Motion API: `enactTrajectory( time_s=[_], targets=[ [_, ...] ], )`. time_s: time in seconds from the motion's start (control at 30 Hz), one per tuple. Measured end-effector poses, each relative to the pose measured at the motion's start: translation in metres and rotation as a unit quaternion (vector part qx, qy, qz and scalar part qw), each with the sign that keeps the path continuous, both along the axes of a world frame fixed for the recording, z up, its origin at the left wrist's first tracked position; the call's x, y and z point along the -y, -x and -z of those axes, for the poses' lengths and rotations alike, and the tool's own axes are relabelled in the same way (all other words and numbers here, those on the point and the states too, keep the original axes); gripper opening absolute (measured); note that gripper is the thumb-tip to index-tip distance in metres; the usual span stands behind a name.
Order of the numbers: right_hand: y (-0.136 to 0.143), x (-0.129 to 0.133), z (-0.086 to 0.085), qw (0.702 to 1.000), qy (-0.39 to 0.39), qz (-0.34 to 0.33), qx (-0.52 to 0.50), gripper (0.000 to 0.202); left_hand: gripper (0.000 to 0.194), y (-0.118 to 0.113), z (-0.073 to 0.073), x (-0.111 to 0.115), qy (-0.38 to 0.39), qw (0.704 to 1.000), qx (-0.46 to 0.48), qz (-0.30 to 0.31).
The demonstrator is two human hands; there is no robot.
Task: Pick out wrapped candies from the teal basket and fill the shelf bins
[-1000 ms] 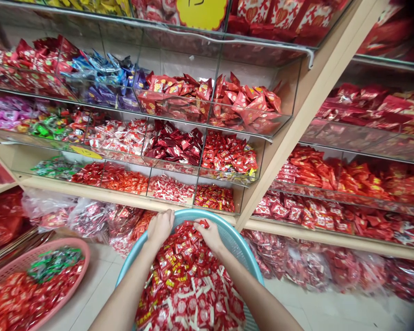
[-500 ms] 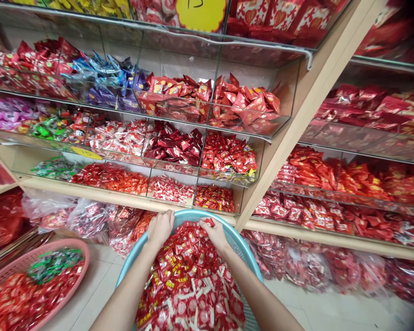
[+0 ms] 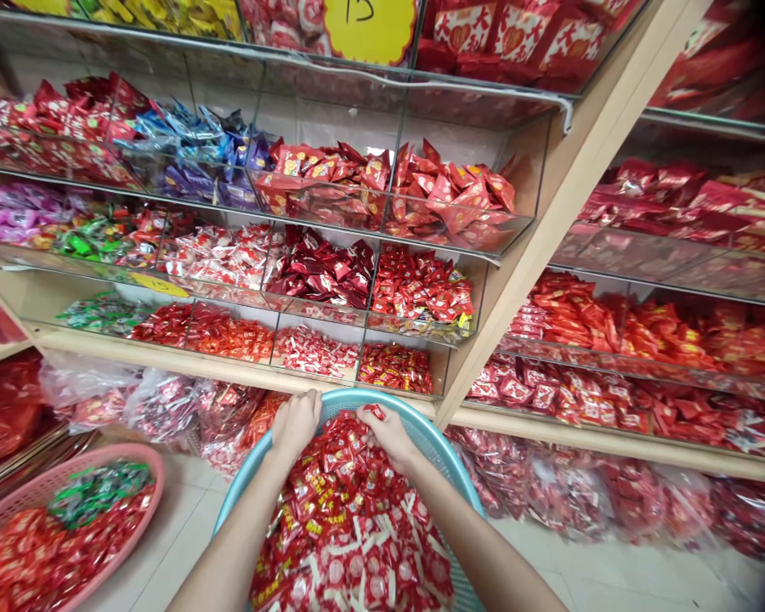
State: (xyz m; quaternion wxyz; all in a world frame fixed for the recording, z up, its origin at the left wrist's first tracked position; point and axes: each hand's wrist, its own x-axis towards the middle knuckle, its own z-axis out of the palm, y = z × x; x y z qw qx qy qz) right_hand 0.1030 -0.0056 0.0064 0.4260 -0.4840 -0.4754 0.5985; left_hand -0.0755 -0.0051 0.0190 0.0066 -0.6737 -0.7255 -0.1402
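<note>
Small, glossy red-wrapped sweets (image 3: 341, 463) lie heaped in the far part of a round, teal plastic basket (image 3: 446, 455), and red sweets with white wrapper ends (image 3: 370, 569) fill its near part. The right hand (image 3: 386, 435) is over the heap's far edge, pinching a shiny red packet (image 3: 375, 411) between thumb and fingers, apparently to lift it clear of the pile. The left hand (image 3: 295, 421) is closed around the basket's far left rim, seemingly to steady it. The basket sits close against a pale wooden shelf unit (image 3: 235, 364), probably to keep its clear-fronted compartments within reach. To the left, an oval pink plastic basket (image 3: 158, 484) on the tiled floor (image 3: 182, 510) keeps green-wrapped sweets (image 3: 102, 493) grouped beside red ones.
</note>
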Motion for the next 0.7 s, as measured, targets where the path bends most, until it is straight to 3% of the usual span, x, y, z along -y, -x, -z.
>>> enactTrajectory(
  time_s=[0.1, 0.2, 0.27, 0.43, 0.57, 0.7],
  targets=[
    [0.008, -0.001, 0.003, 1.0, 0.007, -0.022, -0.007, 0.032, 0.048, 0.0, -0.001, 0.001, 0.003, 1.0, 0.0, -0.003],
    [0.014, -0.004, 0.009, 0.998, -0.023, -0.043, 0.049, 0.031, 0.048, -0.001, -0.003, 0.001, 0.004, 1.0, -0.004, -0.003],
    [0.016, -0.007, 0.012, 0.988, -0.081, -0.044, 0.124, 0.027, 0.048, -0.001, -0.004, 0.001, 0.004, 1.0, -0.008, -0.003],
    [0.016, -0.015, 0.014, 0.928, -0.247, 0.025, 0.278, 0.031, 0.045, -0.001, -0.003, 0.001, -0.005, 1.0, -0.015, -0.004],
    [0.018, -0.015, 0.016, 0.925, -0.251, 0.026, 0.283, 0.028, 0.044, 0.0, -0.001, 0.0, -0.013, 1.0, -0.018, 0.002],
    [0.021, -0.013, 0.019, 0.967, -0.157, 0.006, 0.2, 0.022, 0.043, 0.0, 0.0, 0.0, -0.012, 1.0, -0.016, 0.005]
  ],
)
